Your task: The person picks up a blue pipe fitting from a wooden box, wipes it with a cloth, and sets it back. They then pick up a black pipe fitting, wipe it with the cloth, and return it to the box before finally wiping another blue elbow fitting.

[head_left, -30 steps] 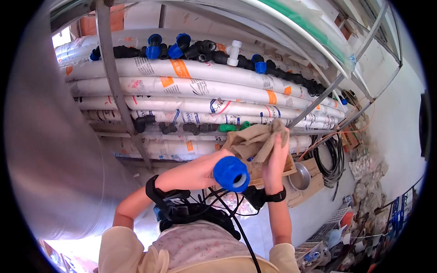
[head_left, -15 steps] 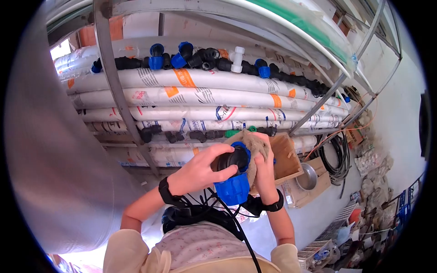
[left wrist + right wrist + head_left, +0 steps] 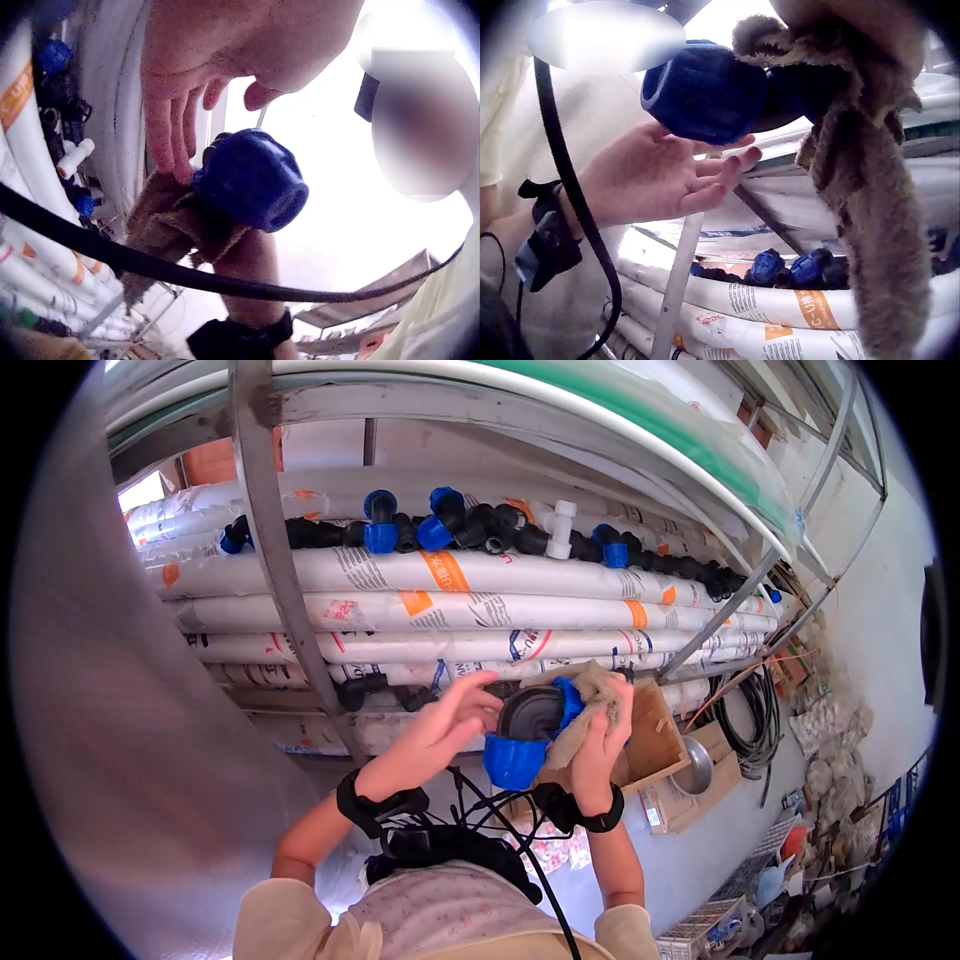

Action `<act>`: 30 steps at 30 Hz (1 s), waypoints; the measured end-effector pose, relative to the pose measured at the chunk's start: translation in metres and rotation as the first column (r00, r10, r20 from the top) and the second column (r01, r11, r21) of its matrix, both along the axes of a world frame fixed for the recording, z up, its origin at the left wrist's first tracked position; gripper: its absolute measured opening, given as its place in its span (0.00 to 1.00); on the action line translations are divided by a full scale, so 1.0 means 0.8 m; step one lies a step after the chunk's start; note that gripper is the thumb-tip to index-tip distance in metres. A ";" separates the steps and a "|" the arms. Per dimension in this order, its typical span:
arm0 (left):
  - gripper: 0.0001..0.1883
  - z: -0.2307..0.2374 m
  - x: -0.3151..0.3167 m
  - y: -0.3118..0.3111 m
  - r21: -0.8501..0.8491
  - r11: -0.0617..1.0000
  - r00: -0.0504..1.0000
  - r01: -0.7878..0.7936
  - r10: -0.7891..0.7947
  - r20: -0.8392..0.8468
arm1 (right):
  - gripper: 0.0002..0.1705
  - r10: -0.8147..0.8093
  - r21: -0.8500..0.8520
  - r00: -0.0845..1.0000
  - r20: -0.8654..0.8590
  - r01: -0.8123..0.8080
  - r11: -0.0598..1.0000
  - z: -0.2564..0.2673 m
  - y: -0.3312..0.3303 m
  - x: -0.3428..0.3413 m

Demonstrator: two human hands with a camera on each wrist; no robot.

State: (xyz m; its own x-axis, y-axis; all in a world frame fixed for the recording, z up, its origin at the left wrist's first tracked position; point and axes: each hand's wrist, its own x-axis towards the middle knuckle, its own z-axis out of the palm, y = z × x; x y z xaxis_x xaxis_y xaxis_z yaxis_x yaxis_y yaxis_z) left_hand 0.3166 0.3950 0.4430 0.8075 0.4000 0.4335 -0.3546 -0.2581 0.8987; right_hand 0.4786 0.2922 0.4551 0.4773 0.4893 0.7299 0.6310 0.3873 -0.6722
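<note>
While right hand (image 3: 602,748) clasps fitting (image 3: 528,720) through cloth (image 3: 598,688), left hand (image 3: 428,732) extended

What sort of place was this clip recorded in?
Probably a plumbing-supply storeroom or shop: long white pipes lie stacked on a metal rack, black and blue fittings are lined up along them, and a black hose coil sits nearby.

White glare floods the grainy left wrist view
</note>
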 end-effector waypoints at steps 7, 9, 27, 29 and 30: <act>0.42 -0.012 0.000 0.001 0.047 0.999 0.977 -0.018 0.028 -0.209 | 0.14 -0.031 -0.094 0.999 0.028 0.034 0.995 0.000 0.022 -0.006; 0.41 -0.018 -0.003 0.002 0.039 0.998 0.981 -0.046 0.052 -0.185 | 0.15 -0.033 -0.151 0.999 0.013 0.034 0.988 -0.005 0.022 -0.003; 0.29 0.004 0.000 -0.022 0.239 0.948 0.930 -0.210 0.269 -0.250 | 0.33 0.359 -0.500 0.871 0.336 -0.158 0.851 0.013 -0.020 0.000; 0.29 0.005 0.003 -0.032 0.218 0.956 0.932 -0.197 0.251 -0.259 | 0.32 0.398 -0.522 0.867 0.299 -0.201 0.829 0.008 -0.026 0.008; 0.29 0.005 0.005 -0.036 0.207 0.959 0.933 -0.193 0.244 -0.262 | 0.30 0.410 -0.521 0.866 0.287 -0.218 0.825 0.006 -0.029 0.011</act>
